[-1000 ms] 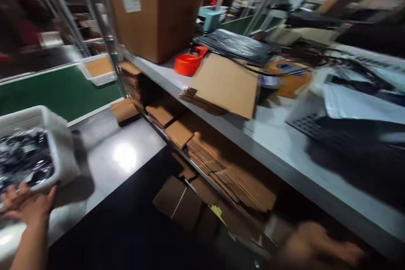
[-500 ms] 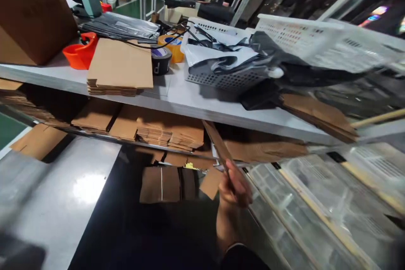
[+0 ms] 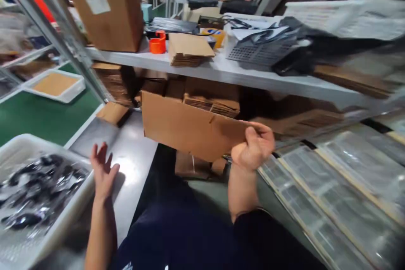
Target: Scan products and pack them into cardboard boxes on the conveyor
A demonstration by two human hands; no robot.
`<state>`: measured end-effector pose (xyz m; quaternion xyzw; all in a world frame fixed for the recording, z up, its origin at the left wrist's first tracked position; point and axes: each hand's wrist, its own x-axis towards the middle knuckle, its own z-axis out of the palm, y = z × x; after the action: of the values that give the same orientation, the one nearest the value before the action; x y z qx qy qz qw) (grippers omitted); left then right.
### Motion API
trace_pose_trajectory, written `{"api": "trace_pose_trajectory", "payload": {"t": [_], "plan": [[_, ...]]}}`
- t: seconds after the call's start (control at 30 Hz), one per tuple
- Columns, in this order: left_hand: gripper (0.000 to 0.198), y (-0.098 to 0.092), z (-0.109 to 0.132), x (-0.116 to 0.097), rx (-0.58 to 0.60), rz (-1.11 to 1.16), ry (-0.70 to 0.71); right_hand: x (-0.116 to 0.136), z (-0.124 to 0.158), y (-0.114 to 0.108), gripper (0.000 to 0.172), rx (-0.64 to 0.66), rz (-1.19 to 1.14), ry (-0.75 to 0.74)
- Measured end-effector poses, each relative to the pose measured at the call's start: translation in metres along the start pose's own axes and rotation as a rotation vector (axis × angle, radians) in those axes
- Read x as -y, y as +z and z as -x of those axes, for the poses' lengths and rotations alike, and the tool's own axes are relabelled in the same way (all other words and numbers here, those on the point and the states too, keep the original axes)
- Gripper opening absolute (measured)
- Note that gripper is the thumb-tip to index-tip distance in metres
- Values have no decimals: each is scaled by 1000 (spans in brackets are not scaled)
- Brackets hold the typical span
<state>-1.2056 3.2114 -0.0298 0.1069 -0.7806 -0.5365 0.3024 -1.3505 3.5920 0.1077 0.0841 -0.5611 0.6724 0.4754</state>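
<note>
My right hand point(image 3: 255, 147) grips the right end of a flat, folded cardboard box blank point(image 3: 186, 126) and holds it up in front of the shelf. My left hand point(image 3: 103, 173) is raised over the grey worktop, fingers spread, holding nothing. It hovers beside the rim of a white bin point(image 3: 74, 209) filled with shiny black packets point(image 3: 34, 190). Stacks of flattened cardboard point(image 3: 210, 103) lie on the lower shelf behind the held blank.
A grey shelf point(image 3: 253, 78) carries a large brown carton point(image 3: 107, 4), an orange tape dispenser point(image 3: 157, 44), a small cardboard stack point(image 3: 188, 48) and a grey perforated basket point(image 3: 259, 48). A metal upright point(image 3: 60, 33) slants at left. More flat cardboard point(image 3: 196, 166) lies below. Clear plastic sheets point(image 3: 341, 185) are at right.
My right hand has drawn a cardboard blank out from the lower shelf and turned it flat toward me. My left hand has come back into view, open beside the white bin.
</note>
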Motion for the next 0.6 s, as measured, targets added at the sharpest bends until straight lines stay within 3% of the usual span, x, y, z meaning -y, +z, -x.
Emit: {"api": "trace_pose_trajectory", "payload": {"t": [0.1, 0.17, 0.23, 0.3, 0.43, 0.5, 0.6], "plan": [[103, -40, -2, -11, -10, 230, -14, -9, 52, 69, 31, 284, -174, 370], [81, -69, 12, -12, -148, 218, -97, -17, 100, 110, 36, 404, -194, 482], [50, -94, 44, -8, -261, 176, -187, -23, 151, 141, 41, 502, -119, 491], [41, -112, 87, -2, -272, 154, -227, -24, 198, 162, 46, 653, -31, 505], [31, -130, 173, 13, -275, 175, -290, -17, 273, 173, 73, 1059, -25, 656], [51, -134, 207, 25, -334, 274, -344, -12, 298, 168, 84, 1225, -61, 670], [101, -129, 246, 46, -481, 457, -337, -10, 319, 159, 94, 1487, -133, 629]]}}
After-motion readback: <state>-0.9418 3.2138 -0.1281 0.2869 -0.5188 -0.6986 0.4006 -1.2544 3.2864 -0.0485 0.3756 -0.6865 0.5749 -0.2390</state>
